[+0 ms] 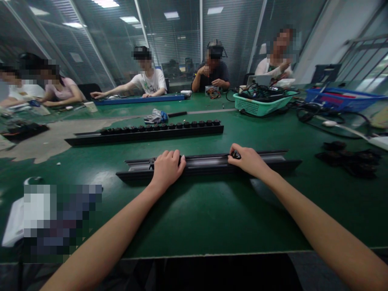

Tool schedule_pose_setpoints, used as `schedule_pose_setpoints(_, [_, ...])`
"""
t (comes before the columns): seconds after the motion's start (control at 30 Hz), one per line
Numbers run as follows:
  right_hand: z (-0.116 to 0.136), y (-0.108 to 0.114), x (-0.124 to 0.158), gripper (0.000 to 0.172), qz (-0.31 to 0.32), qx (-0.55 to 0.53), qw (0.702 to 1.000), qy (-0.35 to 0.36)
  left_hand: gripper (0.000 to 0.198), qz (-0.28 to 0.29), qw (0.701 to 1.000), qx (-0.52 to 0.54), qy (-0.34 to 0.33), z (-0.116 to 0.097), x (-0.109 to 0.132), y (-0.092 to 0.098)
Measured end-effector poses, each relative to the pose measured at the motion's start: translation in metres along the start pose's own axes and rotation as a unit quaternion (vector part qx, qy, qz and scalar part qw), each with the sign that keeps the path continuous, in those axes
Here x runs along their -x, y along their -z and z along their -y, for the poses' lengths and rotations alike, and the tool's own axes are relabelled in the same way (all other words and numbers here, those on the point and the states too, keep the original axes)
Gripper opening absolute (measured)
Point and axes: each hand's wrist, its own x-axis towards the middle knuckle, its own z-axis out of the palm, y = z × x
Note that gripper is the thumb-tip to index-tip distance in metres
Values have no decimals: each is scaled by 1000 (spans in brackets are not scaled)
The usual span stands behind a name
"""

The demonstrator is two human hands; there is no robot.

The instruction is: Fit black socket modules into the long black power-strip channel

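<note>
A long black rail [206, 162] with a pale inner channel lies crosswise on the table in front of me. Toward its left end, my left hand [167, 169] curls over the channel. Bits of a small black part [152, 163] show beside those fingers; most of it is hidden under the hand. My right hand [248, 161] is above the right half of the rail, thumb and fingers pinched on a small black piece [235, 154]. Whether that piece touches the channel I cannot tell.
Behind lies a second black rail [145, 134] lined with several black round parts. A glove [156, 117], a green basket [257, 106] of cables and a blue basket [339, 101] stand farther off. Black parts [348, 159] are heaped at right. Several people sit across the green table [212, 218].
</note>
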Motion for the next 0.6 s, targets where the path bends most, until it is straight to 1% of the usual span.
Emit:
schedule_pose_setpoints(0.1, [-1, 0, -1, 16, 12, 4, 1000, -7, 39, -2, 1000, -1, -1, 1, 0, -1])
schedule_pose_setpoints(0.2, [-3, -1, -1, 19, 13, 18, 999, -24, 39, 4, 1000, 2, 0, 1, 0, -1])
schedule_pose_setpoints(0.3, [-3, 0, -1, 19, 15, 27, 999, -25, 39, 7, 1000, 4, 3, 1, -1, -1])
schedule_pose_setpoints(0.6, [0, 6, -3, 22, 60, 37, 996, -52, 39, 3, 1000, 10, 5, 1, 0, -1])
